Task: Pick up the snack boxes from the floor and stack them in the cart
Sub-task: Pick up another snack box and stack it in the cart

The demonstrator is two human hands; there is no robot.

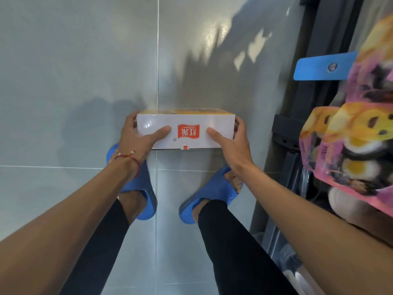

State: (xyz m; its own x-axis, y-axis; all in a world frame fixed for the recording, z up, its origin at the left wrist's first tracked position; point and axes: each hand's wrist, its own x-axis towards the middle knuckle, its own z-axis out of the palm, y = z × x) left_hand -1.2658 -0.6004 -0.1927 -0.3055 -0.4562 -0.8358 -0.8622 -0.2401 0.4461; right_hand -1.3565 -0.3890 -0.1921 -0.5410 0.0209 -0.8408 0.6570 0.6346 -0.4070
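— What are the hands doing?

— Both hold one box (185, 130) between them. The left hand (136, 135) clasps its left end and the right hand (231, 141) its right end. Each thumb is stretched flat across the white face, either side of a red label. The fingers wrap round the ends, so most of them are hidden behind the cardboard.

— Is the box on the floor?

— I can't tell. It sits just ahead of the toes, over a tile joint, and its underside is out of sight. Only a thin yellow strip of the far face shows, and the print there is too smeared to read.

— Anything else close by?

— A red cord bracelet (127, 156) on the left wrist. Below are blue sandals (212, 194) and black trouser legs on the grey tiled floor (74, 71). The left sandal is partly covered by the wrist.

— And to the right?

— A dark metal frame (282, 133) stands there, cut off by the edge. Pink and yellow packs (350, 135) lean out from it, blurred. A blue tag (319, 67) sticks out above them, its small round mark unreadable.
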